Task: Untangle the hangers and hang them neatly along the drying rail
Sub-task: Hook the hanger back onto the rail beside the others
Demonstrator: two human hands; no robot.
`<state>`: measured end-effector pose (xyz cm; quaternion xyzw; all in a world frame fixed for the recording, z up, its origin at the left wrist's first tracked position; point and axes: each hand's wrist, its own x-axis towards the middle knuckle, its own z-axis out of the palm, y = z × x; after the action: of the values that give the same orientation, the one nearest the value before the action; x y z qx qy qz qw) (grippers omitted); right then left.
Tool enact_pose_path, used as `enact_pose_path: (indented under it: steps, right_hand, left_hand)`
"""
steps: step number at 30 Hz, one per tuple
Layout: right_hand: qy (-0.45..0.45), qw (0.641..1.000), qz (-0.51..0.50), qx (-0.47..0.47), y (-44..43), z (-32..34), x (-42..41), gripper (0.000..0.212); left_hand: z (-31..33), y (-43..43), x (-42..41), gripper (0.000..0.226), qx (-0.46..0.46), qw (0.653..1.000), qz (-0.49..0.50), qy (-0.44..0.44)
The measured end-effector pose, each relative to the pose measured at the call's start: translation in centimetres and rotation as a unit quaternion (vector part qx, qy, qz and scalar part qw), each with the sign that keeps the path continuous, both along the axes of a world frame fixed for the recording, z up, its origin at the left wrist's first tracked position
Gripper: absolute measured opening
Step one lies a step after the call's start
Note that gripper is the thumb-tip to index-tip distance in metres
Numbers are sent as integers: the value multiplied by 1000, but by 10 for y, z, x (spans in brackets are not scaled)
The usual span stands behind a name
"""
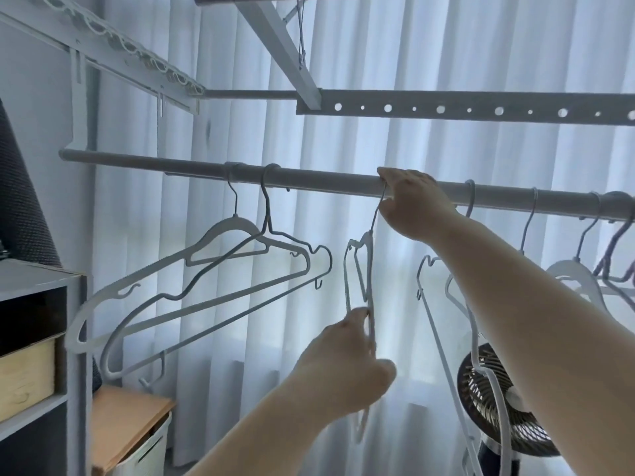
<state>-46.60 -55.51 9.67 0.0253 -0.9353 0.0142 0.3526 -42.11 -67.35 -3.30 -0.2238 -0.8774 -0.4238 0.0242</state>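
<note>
Evidently seating it, the right hand (415, 204) pinches the hook (376, 218) of one hanger (371, 269) at the rail (309, 179) — the left hand (347, 365) grips it lower down, steadying the swing.

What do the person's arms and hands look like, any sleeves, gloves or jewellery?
The left hand and right hand wear no gloves, and no ring shows on either. No watch or bracelet shows at either wrist. No sleeve is in view: both arms are bare right up to the picture's edge.
</note>
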Motion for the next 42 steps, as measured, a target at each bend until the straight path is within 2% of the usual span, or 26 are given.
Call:
enact_pose_path:
  steps: [2, 4, 7, 11, 18, 25, 37, 42]
  right_hand:
    - [-1, 1000, 4, -7, 3, 0, 0, 56]
    - [1, 1000, 6, -9, 4, -1, -1, 57]
    - [8, 1000, 4, -4, 5, -2, -3, 55]
    - [17, 1000, 0, 2, 5, -3, -5, 52]
    - [20, 1000, -7, -2, 3, -4, -1, 52]
    - [20, 1000, -12, -6, -2, -4, -2, 52]
    - [33, 999, -5, 4, -3, -6, -6, 52]
    - [20, 1000, 12, 8, 1, -9, -3, 57]
  left_hand:
    - [-5, -10, -5, 36, 6, 1000, 11, -21]
    - [-8, -20, -11, 23, -14, 999, 50, 6]
    - [-11, -36, -18, 28, -76, 983, 140, 88]
    - [-12, -55, -25, 28, -100, 956, 209, 177]
    - [-17, -84, -32, 31, -86, 932, 273, 224]
    - [-23, -88, -32, 30, -66, 936, 260, 229]
    - [-21, -82, -26, 30, -130, 925, 264, 240]
    - [-17, -86, -17, 34, -51, 922, 257, 284]
